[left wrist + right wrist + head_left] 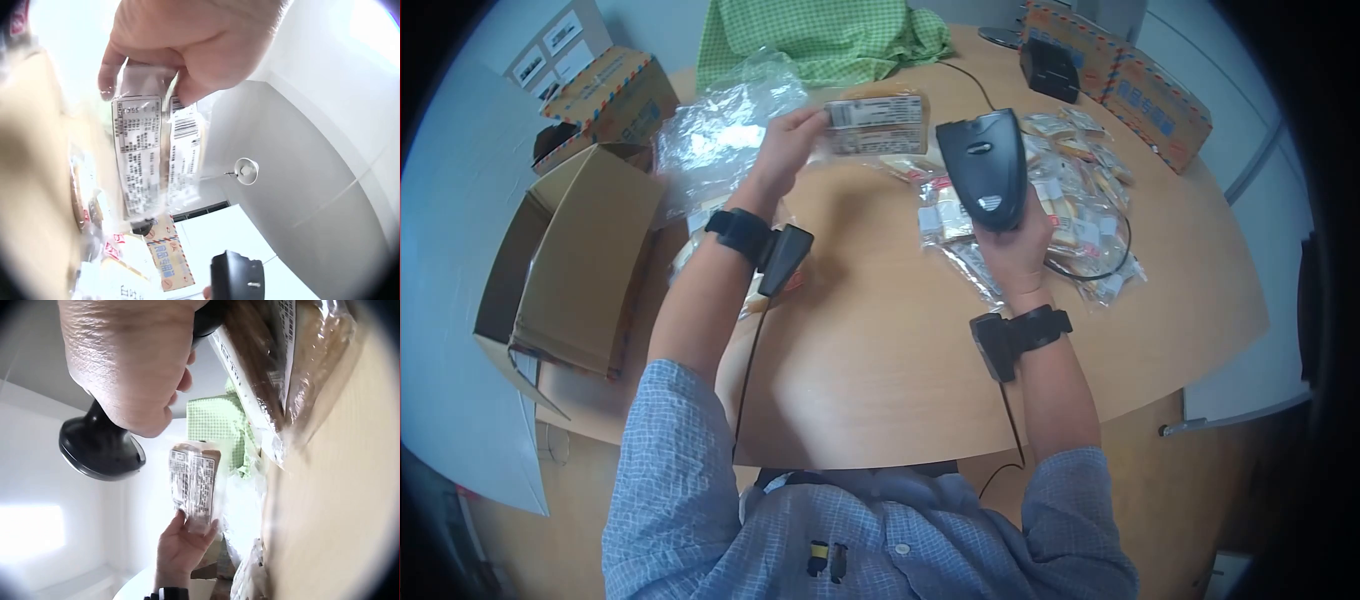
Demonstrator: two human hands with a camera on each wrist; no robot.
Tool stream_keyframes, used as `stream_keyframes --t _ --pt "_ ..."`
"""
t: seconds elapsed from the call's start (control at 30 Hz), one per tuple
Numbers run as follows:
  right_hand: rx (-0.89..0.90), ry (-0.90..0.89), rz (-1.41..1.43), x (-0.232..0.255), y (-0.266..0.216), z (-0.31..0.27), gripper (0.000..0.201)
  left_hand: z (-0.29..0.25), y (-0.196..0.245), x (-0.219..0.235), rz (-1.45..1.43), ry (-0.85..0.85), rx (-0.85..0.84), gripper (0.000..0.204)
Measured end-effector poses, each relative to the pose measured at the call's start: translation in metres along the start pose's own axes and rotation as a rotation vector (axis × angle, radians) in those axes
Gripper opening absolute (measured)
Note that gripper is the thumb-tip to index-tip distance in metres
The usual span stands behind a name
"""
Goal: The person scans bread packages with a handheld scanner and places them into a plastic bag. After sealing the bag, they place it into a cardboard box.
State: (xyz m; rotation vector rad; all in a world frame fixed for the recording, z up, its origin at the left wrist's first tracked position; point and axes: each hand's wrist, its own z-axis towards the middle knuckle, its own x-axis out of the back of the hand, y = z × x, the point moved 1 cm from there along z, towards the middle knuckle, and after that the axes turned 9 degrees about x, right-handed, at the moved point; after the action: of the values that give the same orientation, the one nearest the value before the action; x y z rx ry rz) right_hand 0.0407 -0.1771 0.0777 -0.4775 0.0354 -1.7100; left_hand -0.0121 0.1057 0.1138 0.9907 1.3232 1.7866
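Note:
In the head view my left hand point(785, 150) pinches one end of a clear-wrapped food packet point(878, 125) and holds it up above the table. Its printed labels face me, and a barcode point(185, 127) shows close to my thumb in the left wrist view. My right hand point(1017, 250) grips a black handheld barcode scanner point(982, 165) by its handle, the head raised to the right of the packet. Under and behind that hand lies a pile of packaged bread point(1075, 225). More packets point(775, 290) lie below my left forearm.
An open cardboard box point(585, 265) stands at the left, a smaller box point(625, 95) behind it. Clear plastic point(725, 125) and green checked cloth point(820, 45) lie at the back. Further cartons point(1155, 110) and a black device point(1050, 70) stand back right. The scanner's cable point(1128, 235) loops over the pile.

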Motion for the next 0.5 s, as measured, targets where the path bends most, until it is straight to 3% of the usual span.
stream_keyframes --t 0.03,0.07,0.13,0.3,0.5 --pt "0.035 -0.054 -0.015 -0.002 -0.006 0.003 0.044 -0.008 0.001 0.012 -0.086 -0.044 0.153 0.026" --pt "0.036 -0.061 0.025 -0.008 -0.016 0.004 0.044 -0.022 0.001 0.028 -0.072 -0.008 0.165 0.026" --pt "0.122 -0.286 0.052 -0.008 -0.027 0.004 0.045 -0.04 -0.001 0.037 -0.243 0.004 0.303 0.031" --pt "0.182 -0.501 0.09 -0.021 -0.04 -0.004 0.055 -0.068 -0.006 0.034 -0.413 -0.005 0.368 0.036" --pt "0.238 -0.549 0.078 -0.024 -0.054 -0.006 0.058 -0.088 -0.004 0.008 -0.474 -0.091 0.406 0.038"
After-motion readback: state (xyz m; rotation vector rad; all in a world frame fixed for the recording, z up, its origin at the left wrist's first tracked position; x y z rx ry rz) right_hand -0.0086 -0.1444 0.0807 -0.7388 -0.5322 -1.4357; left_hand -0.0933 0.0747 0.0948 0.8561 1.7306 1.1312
